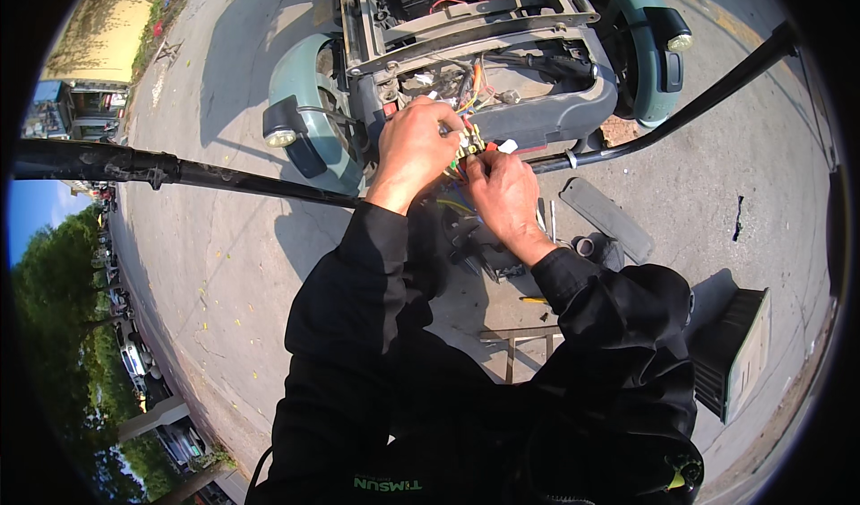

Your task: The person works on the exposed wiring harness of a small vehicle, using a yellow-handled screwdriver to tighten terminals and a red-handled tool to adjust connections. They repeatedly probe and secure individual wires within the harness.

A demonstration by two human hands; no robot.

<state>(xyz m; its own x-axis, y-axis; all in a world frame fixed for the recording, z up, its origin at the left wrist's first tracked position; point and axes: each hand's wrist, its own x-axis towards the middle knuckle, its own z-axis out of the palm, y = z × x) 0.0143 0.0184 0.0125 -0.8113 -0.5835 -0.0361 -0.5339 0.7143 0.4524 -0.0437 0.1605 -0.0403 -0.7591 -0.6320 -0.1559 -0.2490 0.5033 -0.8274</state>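
Connector: small yellow-and-black connector cluster (473,148), between both hands, below the dark grey plastic body panel (542,118).
Hands: left hand (415,142) and right hand (508,189) pinching it; fingertips partly hidden.
Wiring: thin multicoloured wires (477,77), exposed above.
Progress: wiring uncovered; connections seemingly unfinished, covering not yet done.

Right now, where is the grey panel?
In the head view, the grey panel lies on the ground to the right of the right hand, just below the black bar in the picture.
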